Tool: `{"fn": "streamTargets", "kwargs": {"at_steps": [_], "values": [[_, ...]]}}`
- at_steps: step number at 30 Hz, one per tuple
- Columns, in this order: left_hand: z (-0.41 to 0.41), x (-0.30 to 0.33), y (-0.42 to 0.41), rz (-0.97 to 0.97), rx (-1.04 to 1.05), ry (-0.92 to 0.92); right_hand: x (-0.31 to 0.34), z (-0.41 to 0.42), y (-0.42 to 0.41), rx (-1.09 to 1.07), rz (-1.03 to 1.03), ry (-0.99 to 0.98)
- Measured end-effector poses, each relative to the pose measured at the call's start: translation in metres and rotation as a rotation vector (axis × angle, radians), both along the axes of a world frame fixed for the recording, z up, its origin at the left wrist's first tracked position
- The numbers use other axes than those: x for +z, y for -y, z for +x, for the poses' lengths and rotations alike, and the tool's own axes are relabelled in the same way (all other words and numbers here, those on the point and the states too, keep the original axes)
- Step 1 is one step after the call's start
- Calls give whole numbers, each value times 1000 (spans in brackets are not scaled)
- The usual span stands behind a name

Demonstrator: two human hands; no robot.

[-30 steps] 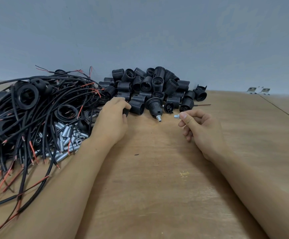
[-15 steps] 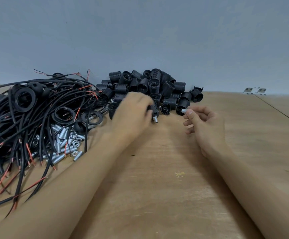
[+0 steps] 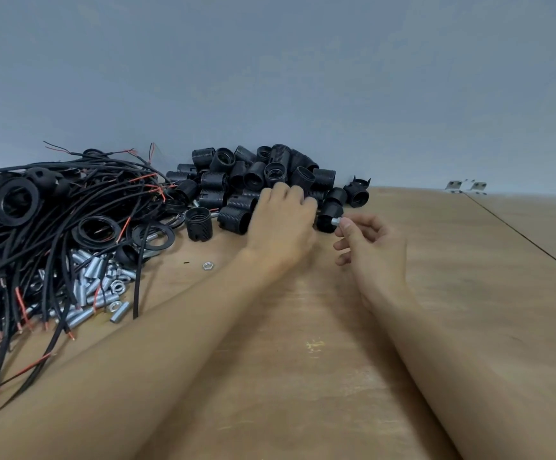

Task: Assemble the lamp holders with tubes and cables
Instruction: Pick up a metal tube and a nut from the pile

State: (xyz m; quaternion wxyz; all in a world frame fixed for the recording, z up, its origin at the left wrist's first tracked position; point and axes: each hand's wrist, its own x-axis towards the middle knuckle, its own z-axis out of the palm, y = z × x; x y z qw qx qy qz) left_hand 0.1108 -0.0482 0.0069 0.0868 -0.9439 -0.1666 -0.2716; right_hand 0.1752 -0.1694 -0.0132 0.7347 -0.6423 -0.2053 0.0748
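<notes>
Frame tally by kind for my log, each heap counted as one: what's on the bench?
Lamp holder heap: 1
Cable tangle: 1
Metal tube heap: 1
Lone nut: 1
Metal brackets: 2
Small metal piece pinched by right hand: 1
Total: 7

Matt black ribbed plastic lamp holders [image 3: 253, 180] are lying far on the smooth, worn wooden table [image 3: 303, 376]; shiny silver threaded metal tubes [image 3: 87, 293] are glinting left.

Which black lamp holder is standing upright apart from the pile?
The lamp holder at the pile's front left edge, beside the flat black ring: its open mouth faces up, while the others lie tumbled.
</notes>
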Motion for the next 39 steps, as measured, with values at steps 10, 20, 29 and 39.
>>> {"fn": "streamTargets", "kwargs": {"at_steps": [10,20,29,39], "values": [[-91,-15,-12,-1906,-264,714,2,-27,-6,439,-28,108],[-88,-23,-8,-1711,-310,554,-2,-26,-8,457,-98,163],[-74,-7,-27,-1043,-65,655,-3,-12,-8,216,-72,69],[-14,71,-133,-659,232,149,-6,-5,-9,147,-74,46]]}}
